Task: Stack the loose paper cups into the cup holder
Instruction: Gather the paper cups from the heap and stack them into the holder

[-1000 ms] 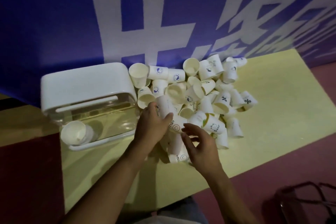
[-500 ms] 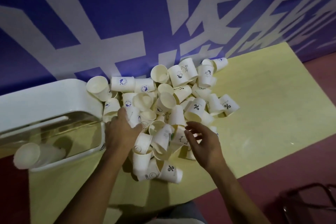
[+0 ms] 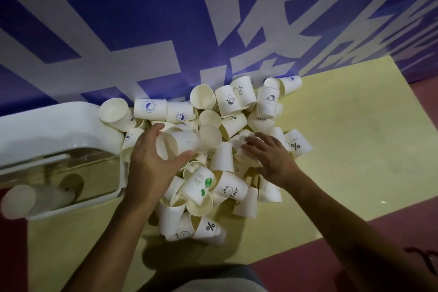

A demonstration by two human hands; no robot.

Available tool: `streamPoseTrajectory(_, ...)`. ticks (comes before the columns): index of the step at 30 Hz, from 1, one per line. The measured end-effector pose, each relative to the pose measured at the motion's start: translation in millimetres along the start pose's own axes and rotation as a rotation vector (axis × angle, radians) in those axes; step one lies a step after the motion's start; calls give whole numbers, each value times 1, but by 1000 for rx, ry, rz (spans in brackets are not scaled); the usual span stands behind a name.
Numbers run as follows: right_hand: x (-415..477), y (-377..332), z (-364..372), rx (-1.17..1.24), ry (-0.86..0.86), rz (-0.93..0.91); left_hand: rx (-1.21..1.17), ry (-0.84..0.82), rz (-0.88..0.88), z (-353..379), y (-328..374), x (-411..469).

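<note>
A: What do we see on the yellow table?

B: The white cup holder lies at its left edge, with a stack of cups poking from its near end. Loose paper cups are heaped mid-table, reaching the far edge.

A: And our hands?

B: Our left hand grasps one cup atop the heap. Our right hand lays released fingers across others.

Dim, bluish indoor light. Soft shadows on table near bottom. Small glare spot at right. Cups slightly blurred. Wide-angle bending at edges.
</note>
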State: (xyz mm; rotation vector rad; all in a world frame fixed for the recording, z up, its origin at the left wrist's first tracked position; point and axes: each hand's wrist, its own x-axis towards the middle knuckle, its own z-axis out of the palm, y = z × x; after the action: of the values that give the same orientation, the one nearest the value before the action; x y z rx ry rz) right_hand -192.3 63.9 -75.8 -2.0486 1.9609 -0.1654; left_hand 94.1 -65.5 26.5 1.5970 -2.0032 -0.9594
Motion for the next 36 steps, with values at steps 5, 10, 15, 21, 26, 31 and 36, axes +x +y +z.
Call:
streamPoseTrajectory(5,5,7,7,46,-18,-80,-74,-17,-36,1,6,2)
streamPoseTrajectory(10,3,12,7,-41,-42,-130,-215,-59,-125,-8,-4,1)
streamPoseTrajectory(15,18,12,-2,-115,-118,-114,-251,-70,-130,-29,-19,-4)
streamPoseTrajectory(21,24,-27,-36,-48,62,29,-310,-35,-128,-67,-46,-16)
streamPoseTrajectory(26,36,-132,-73,295,270,196,-373,-3,-84,-110,-89,-32)
streamPoseTrajectory(31,64,-261,-76,630,340,245,-406,47,-56,-168,-142,-53)
streamPoseTrajectory(36,95,-370,-44,844,329,170,-411,187,-91,-224,-202,-71)
